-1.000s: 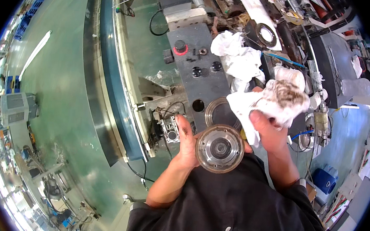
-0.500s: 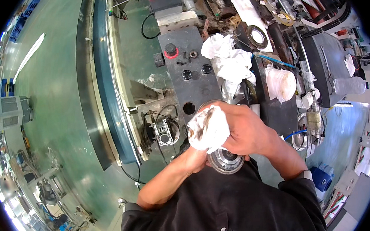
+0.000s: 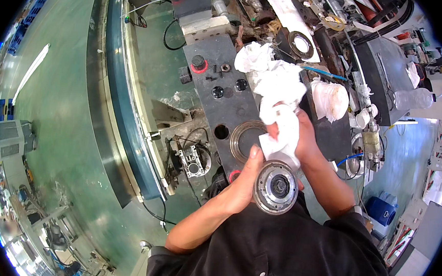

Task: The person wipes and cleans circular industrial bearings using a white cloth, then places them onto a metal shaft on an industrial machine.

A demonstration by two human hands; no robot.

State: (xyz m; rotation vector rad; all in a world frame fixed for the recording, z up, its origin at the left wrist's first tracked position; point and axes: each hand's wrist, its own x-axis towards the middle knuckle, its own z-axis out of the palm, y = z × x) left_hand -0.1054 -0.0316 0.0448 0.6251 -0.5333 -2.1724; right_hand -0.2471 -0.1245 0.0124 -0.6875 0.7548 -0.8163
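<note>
We hold a round metal part (image 3: 276, 187) in front of our chest, just below the near edge of the dark steel plate (image 3: 221, 66), our left hand (image 3: 242, 183) clamped around its rim with the thumb up. Our right hand (image 3: 303, 141) has its fingers closed on a white cloth (image 3: 283, 132) pressed to the part's upper edge. Wiping looks underway: the face shines, but grime shows around its dark centre. On the plate, a ring-shaped recess (image 3: 246, 140) sits empty, near crumpled rags (image 3: 269, 72). A clear plastic bottle (image 3: 413, 100) lies at the far right, contents unclear.
</note>
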